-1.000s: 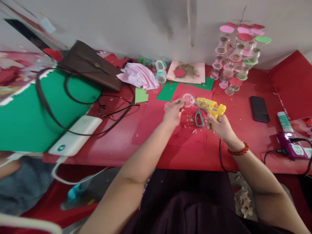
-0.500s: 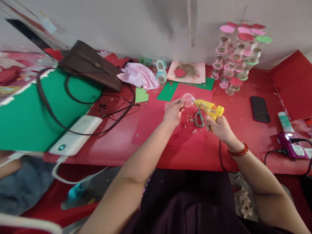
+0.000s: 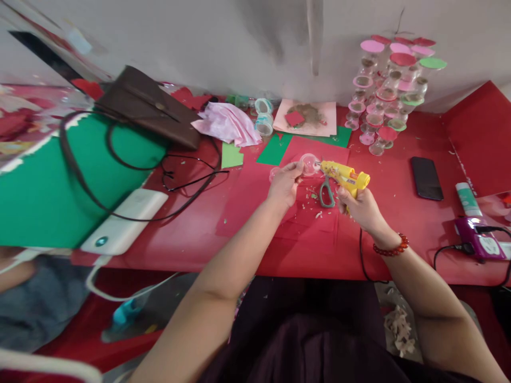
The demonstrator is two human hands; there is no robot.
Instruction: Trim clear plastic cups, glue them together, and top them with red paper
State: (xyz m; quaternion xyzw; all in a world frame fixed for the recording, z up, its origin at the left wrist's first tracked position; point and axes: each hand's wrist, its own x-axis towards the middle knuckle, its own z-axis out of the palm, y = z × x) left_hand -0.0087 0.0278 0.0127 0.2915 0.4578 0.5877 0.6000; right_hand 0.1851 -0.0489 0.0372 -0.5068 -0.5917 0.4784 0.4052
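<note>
My left hand (image 3: 286, 184) pinches a small clear plastic cup (image 3: 309, 164) by its side, its round rim facing up. A second clear round rim (image 3: 274, 173) shows behind the same hand; whether the two are joined, I cannot tell. My right hand (image 3: 359, 206) is wrapped round a yellow hot glue gun (image 3: 342, 174), whose nozzle is at the right edge of the cup's rim. Scissors with a grey-green handle (image 3: 327, 193) lie just below the gun, their blades mostly hidden.
Red paper sheets (image 3: 255, 207) and scraps cover the table's middle. Stacked clear cups with coloured discs (image 3: 386, 96) stand at the back right. A phone (image 3: 427, 178), glue stick (image 3: 468, 199) and purple power adapter (image 3: 477, 239) lie right; a brown bag (image 3: 147, 106) and white power strip (image 3: 123, 221) left.
The glue gun has shifted slightly to the right with my right hand, its nozzle staying close to the cup's rim. My left hand has barely moved.
</note>
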